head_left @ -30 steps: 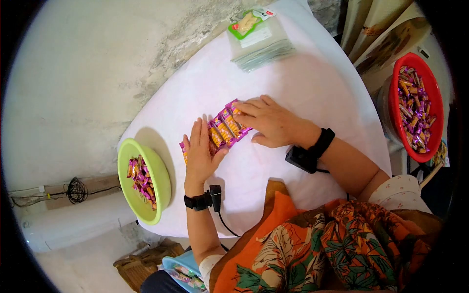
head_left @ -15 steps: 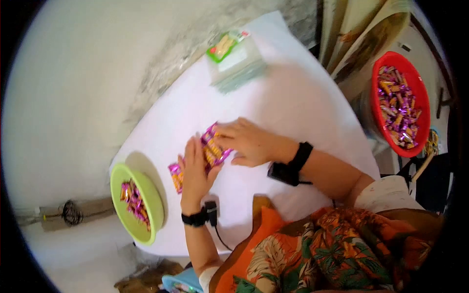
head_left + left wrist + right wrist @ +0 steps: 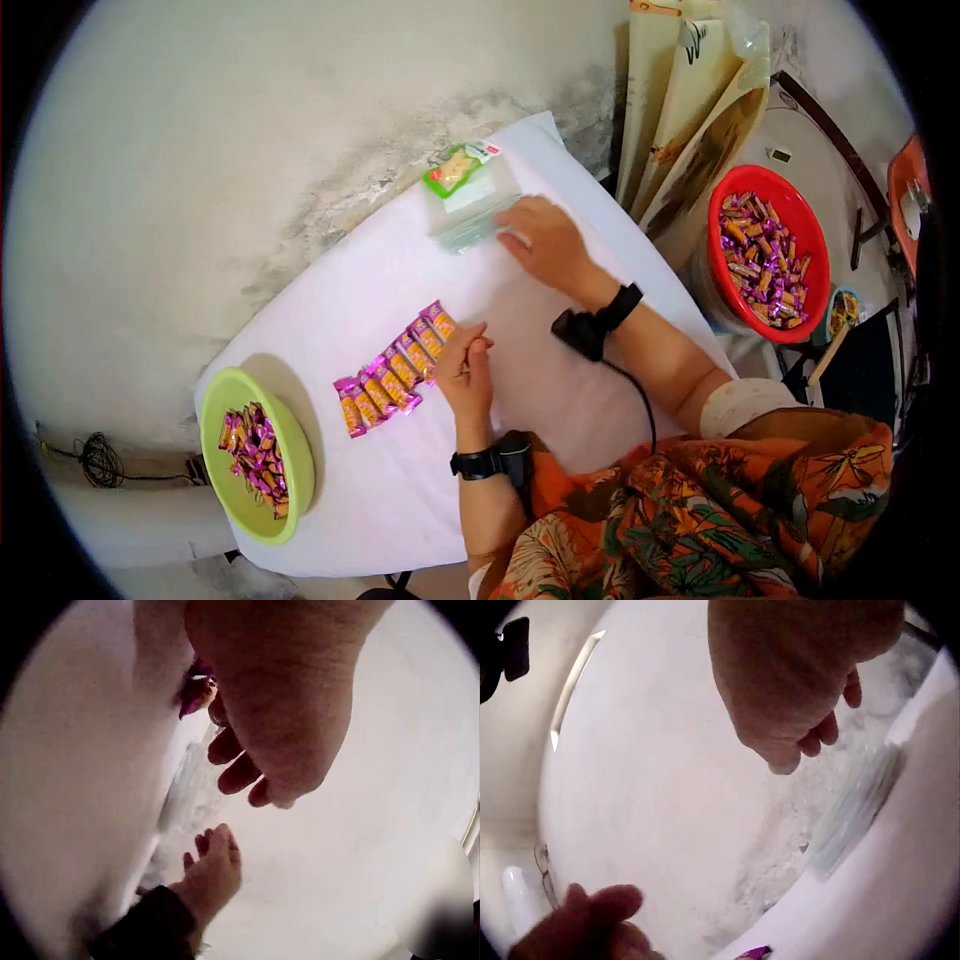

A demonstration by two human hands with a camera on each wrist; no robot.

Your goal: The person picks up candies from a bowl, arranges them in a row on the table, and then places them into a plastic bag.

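Note:
A row of small wrapped snack bars (image 3: 393, 371), purple and yellow, lies side by side on the white-covered table. My left hand (image 3: 466, 372) is off the right end of the row, its fingers loosely curled and holding nothing. At the back of the table sits a stack of clear plastic bags (image 3: 470, 222), the top one bearing a green label. My right hand (image 3: 545, 240) has its fingertips near the right edge of that stack. In the right wrist view the fingers bend a little beside the bags (image 3: 855, 814), with a gap showing between.
A green basin (image 3: 308, 470) with some wrapped bars stands at the table's left end. Off the table to the right, a red basin (image 3: 823, 262) is full of the same bars. A stained wall (image 3: 300, 150) runs along the back edge.
Both hands have left the row of bars, which now shows in full. My right hand has moved up to the bags; my left has drawn back to the right.

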